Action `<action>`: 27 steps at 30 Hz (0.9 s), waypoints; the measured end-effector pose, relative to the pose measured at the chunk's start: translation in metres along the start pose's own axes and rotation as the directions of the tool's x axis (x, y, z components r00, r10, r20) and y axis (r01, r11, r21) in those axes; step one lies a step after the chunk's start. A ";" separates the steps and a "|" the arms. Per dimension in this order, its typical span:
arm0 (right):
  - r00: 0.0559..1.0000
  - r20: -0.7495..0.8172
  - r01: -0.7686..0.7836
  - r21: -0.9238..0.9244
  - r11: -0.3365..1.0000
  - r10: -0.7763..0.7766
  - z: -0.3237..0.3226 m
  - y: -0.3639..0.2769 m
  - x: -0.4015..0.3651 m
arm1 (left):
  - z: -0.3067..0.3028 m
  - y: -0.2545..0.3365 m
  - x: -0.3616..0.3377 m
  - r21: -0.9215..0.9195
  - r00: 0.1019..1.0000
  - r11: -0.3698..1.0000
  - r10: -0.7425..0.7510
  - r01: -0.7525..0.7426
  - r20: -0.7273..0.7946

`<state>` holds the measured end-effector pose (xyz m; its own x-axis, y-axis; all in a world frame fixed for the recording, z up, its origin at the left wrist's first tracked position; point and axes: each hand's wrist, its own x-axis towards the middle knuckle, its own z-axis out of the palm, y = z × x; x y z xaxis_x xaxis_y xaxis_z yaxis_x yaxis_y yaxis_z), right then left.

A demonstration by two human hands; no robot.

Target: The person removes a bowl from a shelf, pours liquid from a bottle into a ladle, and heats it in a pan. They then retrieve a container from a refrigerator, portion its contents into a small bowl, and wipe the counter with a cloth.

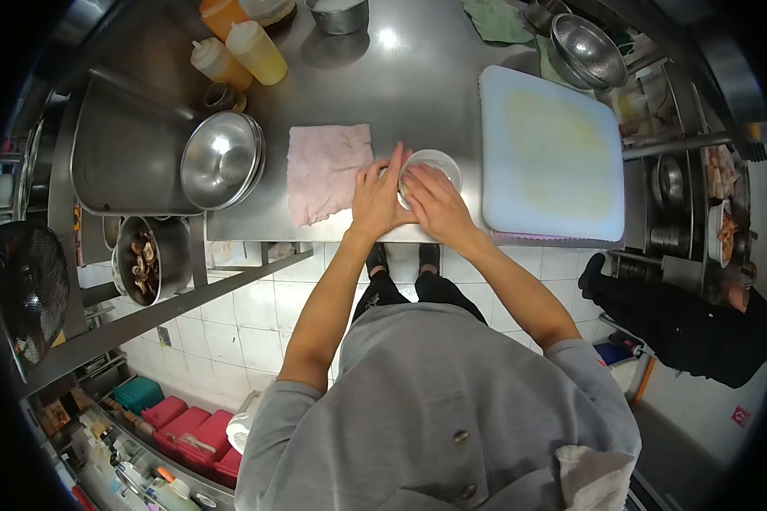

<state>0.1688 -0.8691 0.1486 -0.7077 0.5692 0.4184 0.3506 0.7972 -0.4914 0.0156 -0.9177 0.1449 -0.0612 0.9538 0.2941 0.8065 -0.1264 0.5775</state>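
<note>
A small white bowl stands on the steel counter near its front edge. My left hand cups the bowl's left and near side, with the thumb toward me and the index finger stretched along the rim. Over the bowl's opening lies my right hand, its fingers bent together and dipping inside. What those fingers press or hold is hidden under them. Just left of my left hand, a pink cloth is spread on the counter.
Right of the bowl lies a thick cutting board. Stacked steel bowls and squeeze bottles stand at left. A pot with mushrooms sits below them. Metal strainers are at back right. A person in black is at far right.
</note>
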 end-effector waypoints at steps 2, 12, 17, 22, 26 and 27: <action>1.000 0.002 -0.021 0.021 1.000 0.021 -0.004 -0.003 0.000 | -0.002 0.001 -0.001 -0.015 1.000 1.000 -0.019 0.019 0.018; 0.990 -0.128 -0.045 0.091 0.995 0.057 -0.011 0.011 -0.005 | 0.006 0.041 -0.045 0.159 0.982 0.970 -0.189 0.184 0.020; 0.998 -0.045 -0.048 -0.003 0.999 0.048 -0.008 0.010 -0.009 | 0.004 0.041 -0.044 0.203 0.980 0.965 -0.183 0.163 0.081; 0.999 0.047 -0.011 -0.126 0.992 0.017 -0.010 0.004 -0.010 | -0.002 0.040 -0.041 0.287 0.981 0.954 -0.131 0.085 0.146; 0.999 0.048 -0.001 -0.070 0.998 0.005 -0.022 0.003 -0.006 | -0.006 0.032 -0.036 0.229 0.984 0.968 -0.129 0.098 0.123; 0.999 0.035 -0.003 -0.030 1.000 0.004 -0.023 0.003 -0.007 | -0.007 0.030 -0.032 0.198 0.987 0.976 -0.111 0.087 0.114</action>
<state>0.1893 -0.8656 0.1620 -0.7276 0.5650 0.3891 0.3708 0.8011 -0.4698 0.0372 -0.9543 0.1583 -0.0831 0.9867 0.1393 0.8986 0.0138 0.4385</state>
